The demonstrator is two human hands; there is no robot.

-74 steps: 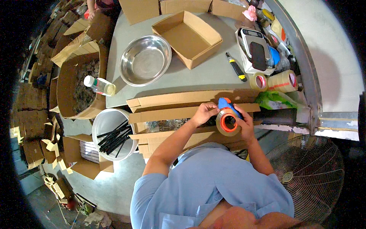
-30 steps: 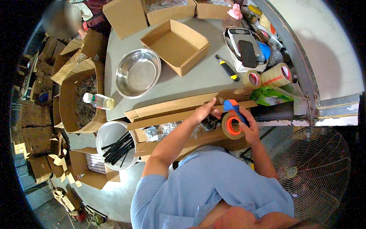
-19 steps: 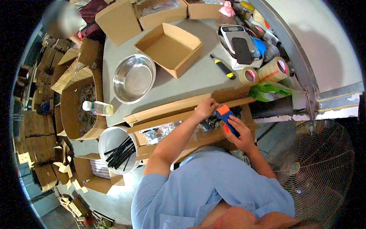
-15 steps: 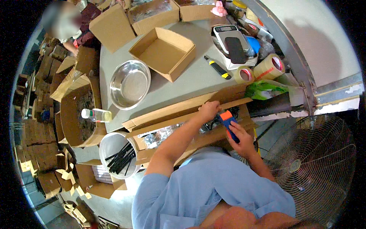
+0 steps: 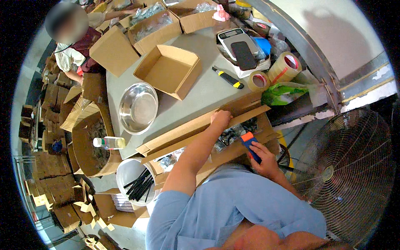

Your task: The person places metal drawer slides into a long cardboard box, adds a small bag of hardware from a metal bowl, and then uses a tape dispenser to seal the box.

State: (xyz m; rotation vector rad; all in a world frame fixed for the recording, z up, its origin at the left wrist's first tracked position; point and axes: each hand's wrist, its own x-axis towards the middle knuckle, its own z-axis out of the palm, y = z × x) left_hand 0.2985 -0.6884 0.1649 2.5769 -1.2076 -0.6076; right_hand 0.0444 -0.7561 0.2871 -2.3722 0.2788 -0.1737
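Note:
A long, open cardboard box (image 5: 233, 153) lies along the near side of the table, with clear plastic packs (image 5: 170, 160) and dark cord-like parts inside. My left hand (image 5: 221, 118) reaches across it, its fingers closed at the edge of the far flap (image 5: 183, 135). Over the box's right near side, my right hand (image 5: 265, 162) grips a blue tape dispenser (image 5: 252, 149) with an orange front end. That orange end points toward the box opening, apart from my left hand.
The grey table (image 5: 183, 112) carries a steel bowl (image 5: 138, 108), a shallow cardboard box (image 5: 166, 68), a utility knife (image 5: 228, 78), tape rolls (image 5: 286, 68) and a phone (image 5: 243, 55) on a scale. A bucket (image 5: 137, 183) holds black strips. At right stands a fan (image 5: 333, 175); a co-worker (image 5: 75, 46) is far left.
The view has shifted, so the table things appear farther left, and more of the co-worker shows. Both my hands keep nearly the same places at the box; the dispenser stays in my right hand.

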